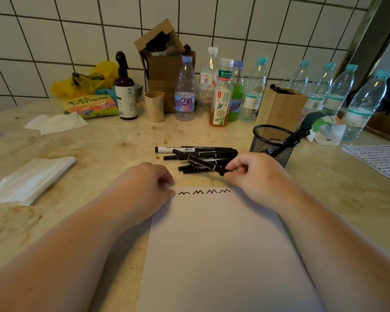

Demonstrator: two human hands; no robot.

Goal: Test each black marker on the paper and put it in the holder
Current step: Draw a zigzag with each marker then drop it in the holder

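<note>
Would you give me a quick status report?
Right hand pinching a marker off the pile. Left hand pressing the paper. Holder unobstructed.

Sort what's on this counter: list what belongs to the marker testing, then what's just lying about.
Job:
- paper with squiggles
- marker pile
- marker pinched by right hand
- left hand on the paper
- mesh holder

Lying about:
- bottles
- spray bottle
- cardboard box
- cup
- tissues
</note>
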